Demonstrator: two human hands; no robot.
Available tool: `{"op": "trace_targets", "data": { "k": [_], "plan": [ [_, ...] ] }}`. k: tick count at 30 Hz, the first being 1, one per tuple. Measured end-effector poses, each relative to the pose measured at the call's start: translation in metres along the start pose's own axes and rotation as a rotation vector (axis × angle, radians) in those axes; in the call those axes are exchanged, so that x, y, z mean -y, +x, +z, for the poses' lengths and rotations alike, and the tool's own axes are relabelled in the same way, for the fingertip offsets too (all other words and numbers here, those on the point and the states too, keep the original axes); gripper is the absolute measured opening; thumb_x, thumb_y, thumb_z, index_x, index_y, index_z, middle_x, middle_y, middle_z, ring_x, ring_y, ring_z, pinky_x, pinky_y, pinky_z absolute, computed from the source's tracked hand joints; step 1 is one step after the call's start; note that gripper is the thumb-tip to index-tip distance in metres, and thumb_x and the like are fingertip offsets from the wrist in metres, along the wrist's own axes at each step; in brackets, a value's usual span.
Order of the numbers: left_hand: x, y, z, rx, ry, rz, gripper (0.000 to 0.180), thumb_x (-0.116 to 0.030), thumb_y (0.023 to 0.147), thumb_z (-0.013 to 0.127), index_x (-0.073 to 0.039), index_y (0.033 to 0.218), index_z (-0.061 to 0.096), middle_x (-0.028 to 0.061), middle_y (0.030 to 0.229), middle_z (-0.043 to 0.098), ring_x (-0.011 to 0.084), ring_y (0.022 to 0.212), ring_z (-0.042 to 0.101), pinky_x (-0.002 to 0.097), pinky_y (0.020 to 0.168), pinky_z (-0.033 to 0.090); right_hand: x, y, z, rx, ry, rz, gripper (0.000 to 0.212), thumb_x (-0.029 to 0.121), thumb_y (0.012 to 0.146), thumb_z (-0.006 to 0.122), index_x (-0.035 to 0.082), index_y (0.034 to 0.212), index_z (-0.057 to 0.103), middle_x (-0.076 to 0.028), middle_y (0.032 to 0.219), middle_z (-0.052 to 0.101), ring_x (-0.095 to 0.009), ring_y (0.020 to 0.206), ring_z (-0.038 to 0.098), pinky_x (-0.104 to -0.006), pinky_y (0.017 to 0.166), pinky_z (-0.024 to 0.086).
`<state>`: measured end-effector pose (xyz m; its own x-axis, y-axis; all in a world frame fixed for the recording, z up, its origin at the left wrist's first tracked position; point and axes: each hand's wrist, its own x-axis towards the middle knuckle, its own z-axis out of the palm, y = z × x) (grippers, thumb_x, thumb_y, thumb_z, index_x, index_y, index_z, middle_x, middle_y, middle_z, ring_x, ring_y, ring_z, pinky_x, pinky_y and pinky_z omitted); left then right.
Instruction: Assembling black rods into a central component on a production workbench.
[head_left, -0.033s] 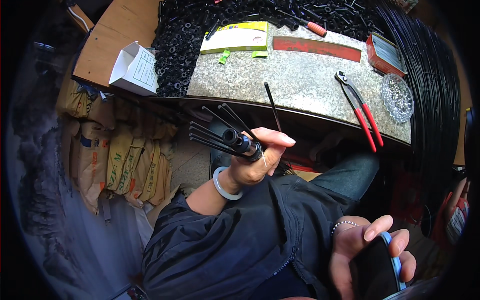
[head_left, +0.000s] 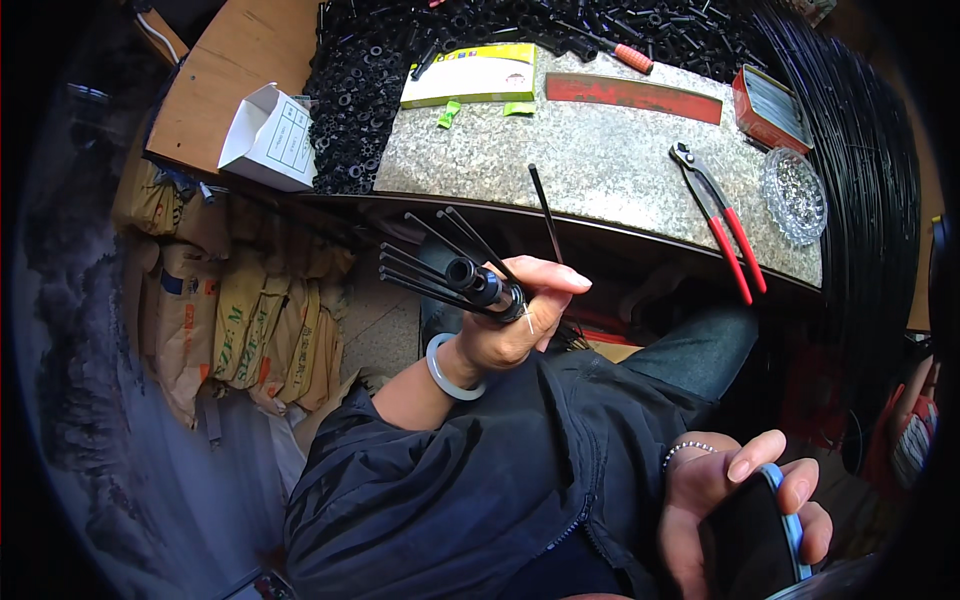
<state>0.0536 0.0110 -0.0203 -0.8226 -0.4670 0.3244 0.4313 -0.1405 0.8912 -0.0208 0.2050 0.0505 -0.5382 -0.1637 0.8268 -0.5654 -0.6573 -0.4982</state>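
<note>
My left hand (head_left: 520,318), with a pale bangle at the wrist, is closed around a black tubular hub (head_left: 477,283). Several thin black rods (head_left: 415,270) fan out from it, like part of an umbrella frame. Another dark rod (head_left: 545,212) rises beyond my fingers toward the bench edge. Low on the right, my right hand (head_left: 700,505) grips a phone (head_left: 755,540) with a dark screen and a blue edge; its fingers wrap over the phone's side. Red-handled cutting pliers (head_left: 717,215) lie on the stone-patterned bench top (head_left: 600,160), handles jutting past its front edge.
Black small parts (head_left: 355,120) heap along the back and left. A white carton (head_left: 270,140), a yellow-and-white box (head_left: 470,77), a screwdriver (head_left: 632,58), a red box (head_left: 772,105) and a glass dish (head_left: 795,195) surround the slab. Long black rods (head_left: 860,150) hang at right; sacks (head_left: 240,320) stand left.
</note>
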Motion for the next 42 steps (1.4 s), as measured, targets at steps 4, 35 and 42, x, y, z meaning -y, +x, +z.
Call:
{"op": "trace_targets", "data": {
  "k": [4,35,42],
  "plan": [
    [-0.003,0.005,0.001,0.033,0.089,0.021,0.017,0.006,0.088,0.052,0.001,0.103,0.058,0.0051,0.057,0.051,0.0088,0.039,0.042,0.0219,0.038,0.033,0.010,-0.002,-0.008,-0.021,-0.029,0.083,0.061,0.040,0.080,0.067,0.024,0.131,0.039,0.011,0.133,0.037,-0.027,0.108,0.035,-0.0430,0.068,0.036],
    [-0.005,0.004,-0.001,-0.036,0.045,-0.034,0.017,0.003,0.089,0.053,0.001,0.103,0.061,0.0040,0.066,0.058,0.0064,0.048,0.049,0.0200,0.044,0.040,0.004,0.000,0.008,-0.092,0.065,0.109,0.053,0.028,0.080,0.069,0.026,0.127,0.044,0.007,0.123,0.041,-0.024,0.101,0.035,-0.0395,0.070,0.037],
    [-0.004,0.002,0.002,-0.029,0.054,-0.050,0.015,0.002,0.090,0.050,0.001,0.103,0.059,0.0054,0.058,0.051,0.0087,0.041,0.044,0.0213,0.039,0.034,0.029,0.007,-0.002,-0.024,0.083,0.482,0.043,0.011,0.085,0.058,0.027,0.122,0.045,0.004,0.114,0.042,-0.023,0.094,0.036,-0.0363,0.070,0.037]
  ]
}}
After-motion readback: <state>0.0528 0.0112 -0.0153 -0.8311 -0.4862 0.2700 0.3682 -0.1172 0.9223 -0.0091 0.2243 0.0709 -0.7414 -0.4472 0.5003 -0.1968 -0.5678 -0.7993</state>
